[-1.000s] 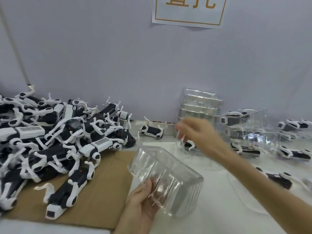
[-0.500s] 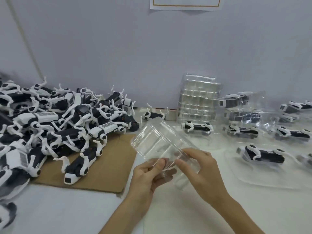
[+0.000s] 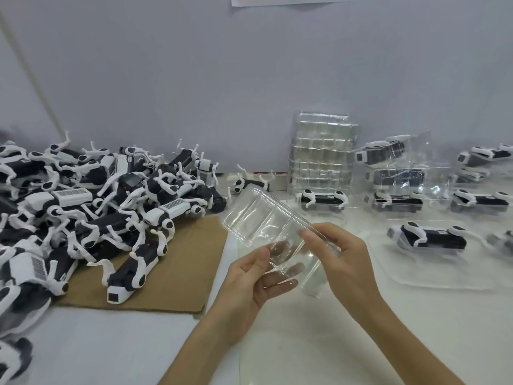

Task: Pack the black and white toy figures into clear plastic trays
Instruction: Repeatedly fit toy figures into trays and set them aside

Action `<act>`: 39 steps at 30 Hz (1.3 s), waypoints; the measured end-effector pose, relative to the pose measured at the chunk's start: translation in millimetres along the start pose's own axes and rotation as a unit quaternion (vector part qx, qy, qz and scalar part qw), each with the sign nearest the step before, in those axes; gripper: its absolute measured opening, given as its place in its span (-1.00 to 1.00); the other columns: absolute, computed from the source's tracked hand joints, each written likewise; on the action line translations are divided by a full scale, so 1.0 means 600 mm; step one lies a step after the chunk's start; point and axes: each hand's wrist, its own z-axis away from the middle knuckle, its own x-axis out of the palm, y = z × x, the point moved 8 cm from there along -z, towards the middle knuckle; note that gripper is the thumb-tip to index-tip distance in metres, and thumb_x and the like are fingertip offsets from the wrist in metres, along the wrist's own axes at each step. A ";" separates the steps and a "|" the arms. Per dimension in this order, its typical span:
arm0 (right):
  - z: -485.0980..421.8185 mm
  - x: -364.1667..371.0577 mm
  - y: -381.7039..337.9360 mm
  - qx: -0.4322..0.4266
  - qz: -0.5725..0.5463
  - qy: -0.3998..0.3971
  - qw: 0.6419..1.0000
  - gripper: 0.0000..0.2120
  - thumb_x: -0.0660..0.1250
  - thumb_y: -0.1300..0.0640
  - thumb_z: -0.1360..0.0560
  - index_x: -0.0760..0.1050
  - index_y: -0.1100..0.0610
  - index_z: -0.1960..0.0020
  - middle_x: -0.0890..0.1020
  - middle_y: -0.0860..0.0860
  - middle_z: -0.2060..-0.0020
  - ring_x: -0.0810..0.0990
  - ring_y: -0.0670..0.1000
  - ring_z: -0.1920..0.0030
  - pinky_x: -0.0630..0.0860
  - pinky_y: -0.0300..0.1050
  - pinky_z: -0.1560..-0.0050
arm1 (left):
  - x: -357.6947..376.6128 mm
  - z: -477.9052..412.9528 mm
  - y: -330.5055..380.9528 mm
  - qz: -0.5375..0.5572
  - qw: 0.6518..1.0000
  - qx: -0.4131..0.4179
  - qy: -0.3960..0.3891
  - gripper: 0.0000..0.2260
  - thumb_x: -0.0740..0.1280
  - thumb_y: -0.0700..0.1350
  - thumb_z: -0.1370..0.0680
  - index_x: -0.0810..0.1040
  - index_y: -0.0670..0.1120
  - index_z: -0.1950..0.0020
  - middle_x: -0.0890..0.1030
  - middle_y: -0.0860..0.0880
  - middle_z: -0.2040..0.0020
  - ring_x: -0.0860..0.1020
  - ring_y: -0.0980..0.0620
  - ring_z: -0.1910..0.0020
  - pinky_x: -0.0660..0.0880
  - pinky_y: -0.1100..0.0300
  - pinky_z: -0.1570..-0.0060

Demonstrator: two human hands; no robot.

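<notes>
An empty clear plastic tray (image 3: 261, 218) is held tilted above the white table, its open side facing me. My left hand (image 3: 255, 282) grips its near end, thumb on top and fingers underneath. My right hand (image 3: 341, 259) pinches the tray's right rim. A big pile of black and white toy figures (image 3: 91, 212) lies at the left, partly on a brown cardboard sheet (image 3: 177, 276). The nearest loose figure (image 3: 136, 270) lies on the cardboard just left of my left hand.
A stack of empty clear trays (image 3: 322, 159) leans on the grey wall at the back. Packed trays with figures (image 3: 394, 179) stand at the right, and one figure in a tray (image 3: 430, 238) lies right of my right hand. A lone figure (image 3: 251, 183) lies by the wall.
My right hand came back from the tray stack and took hold of the tray's right rim. The tray turned from its underside up to its open side facing me.
</notes>
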 end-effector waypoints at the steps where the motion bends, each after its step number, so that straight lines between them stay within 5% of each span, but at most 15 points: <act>1: -0.001 -0.001 0.000 0.001 -0.001 0.006 1.000 -0.91 0.40 0.13 -0.54 0.66 0.12 0.08 0.70 0.00 0.24 0.66 -0.01 0.13 0.49 -0.33 0.03 | 0.002 0.000 0.001 -0.004 1.000 0.004 -0.001 -0.72 0.25 -0.01 -0.56 0.72 -0.04 -0.05 0.68 -0.09 -0.17 0.67 -0.17 -0.09 0.62 0.12 0.06; 9: -0.004 -0.015 -0.001 -0.023 -0.010 0.050 0.998 -0.89 0.39 0.09 -0.54 0.65 0.05 0.13 0.67 -0.04 0.30 0.62 -0.11 0.18 0.42 -0.42 0.08 | 0.011 0.001 0.005 -0.031 0.999 0.025 -0.012 -0.72 0.24 0.01 -0.57 0.72 -0.03 -0.06 0.69 -0.05 -0.15 0.70 -0.11 -0.03 0.62 0.16 0.09; 13: -0.019 -0.068 -0.005 -0.042 -0.020 0.137 0.990 -0.88 0.36 0.02 -0.57 0.63 -0.04 0.11 0.67 -0.07 0.32 0.60 -0.14 0.25 0.45 -0.39 0.09 | -0.008 0.003 0.000 -0.053 0.998 0.020 -0.016 -0.74 0.26 0.03 -0.58 0.72 -0.04 -0.03 0.70 -0.13 -0.10 0.69 -0.17 -0.02 0.62 0.15 0.13; 21: -0.021 -0.130 -0.029 -0.102 0.019 0.197 0.975 -0.97 0.39 0.13 -0.56 0.55 0.07 0.02 0.69 -0.11 0.22 0.66 -0.08 0.09 0.50 -0.30 -0.07 | -0.113 -0.001 0.004 -0.042 0.977 0.026 0.209 -0.77 0.17 -0.07 -0.68 0.53 -0.18 0.01 0.68 -0.14 0.25 0.61 0.01 0.41 0.55 0.21 0.44; 29: -0.015 -0.126 -0.035 -0.104 0.055 0.221 0.968 -0.91 0.36 0.18 -0.58 0.51 0.03 0.07 0.66 -0.08 0.24 0.65 -0.02 0.10 0.49 -0.20 -0.06 | -0.103 0.007 0.015 -0.075 0.959 0.096 0.257 -0.73 0.16 -0.08 -0.69 0.56 -0.20 0.03 0.67 -0.18 0.30 0.68 -0.09 0.34 0.60 0.17 0.36; 35: -0.014 -0.131 -0.049 -0.122 0.075 0.209 0.967 -0.96 0.40 0.16 -0.55 0.55 0.07 0.05 0.66 -0.07 0.17 0.62 -0.11 0.10 0.48 -0.25 -0.05 | -0.102 0.005 -0.011 -0.252 0.941 -0.059 0.216 -0.48 0.26 -0.01 -0.66 0.47 -0.16 0.49 0.58 -0.22 0.47 0.53 -0.06 0.62 0.38 0.28 0.64; 37: -0.009 -0.129 -0.067 -0.166 0.113 0.199 0.959 -0.96 0.39 0.15 -0.52 0.56 0.11 0.05 0.64 -0.11 0.18 0.59 -0.16 0.14 0.49 -0.21 -0.01 | -0.093 0.002 -0.010 -0.257 0.946 -0.048 0.192 -0.51 0.25 -0.02 -0.66 0.55 -0.12 0.46 0.64 -0.19 0.39 0.58 -0.06 0.54 0.41 0.26 0.60; 39: -0.002 -0.121 -0.084 -0.214 0.145 0.174 0.950 -0.90 0.36 0.14 -0.49 0.58 0.17 0.05 0.63 -0.08 0.22 0.58 -0.13 0.18 0.50 -0.04 0.02 | -0.082 -0.004 -0.014 -0.240 0.957 -0.053 0.153 -0.64 0.21 0.03 -0.66 0.69 -0.08 0.16 0.74 -0.06 0.12 0.71 -0.03 0.22 0.54 0.19 0.43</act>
